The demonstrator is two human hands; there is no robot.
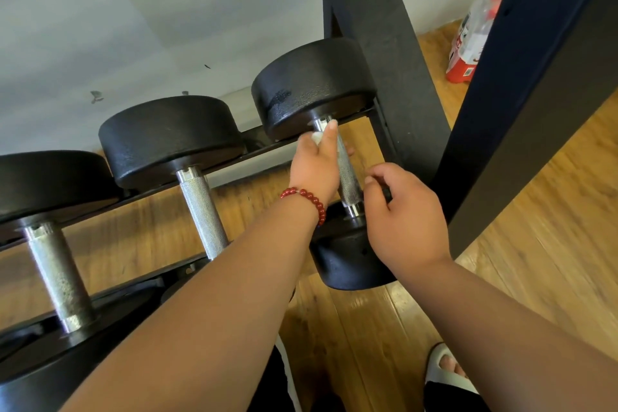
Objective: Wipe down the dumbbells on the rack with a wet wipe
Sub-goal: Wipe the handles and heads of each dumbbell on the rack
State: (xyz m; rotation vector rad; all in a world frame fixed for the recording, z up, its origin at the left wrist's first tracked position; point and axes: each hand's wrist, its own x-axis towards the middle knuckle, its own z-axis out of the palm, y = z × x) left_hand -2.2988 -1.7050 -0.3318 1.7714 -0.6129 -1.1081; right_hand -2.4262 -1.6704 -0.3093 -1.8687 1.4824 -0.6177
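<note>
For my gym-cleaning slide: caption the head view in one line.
Left hand wraps a wet wipe round the rightmost dumbbell's handle; right hand poised by its near head.

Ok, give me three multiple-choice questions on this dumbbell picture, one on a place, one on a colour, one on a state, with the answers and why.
1. Where is the wet wipe?
A) on the handle of the rightmost dumbbell
B) on the floor
C) on the leftmost dumbbell's head

2. What colour is the bead bracelet?
A) blue
B) red
C) green

3. What is the left hand doing?
A) hanging idle
B) lying flat on the floor
C) holding the wipe against the handle

Answers:
1 A, the white wipe sits at the far end of that handle, close to the head.
2 B, red beads circle the left wrist.
3 C, its fingers curl round the wipe and the handle.
</note>
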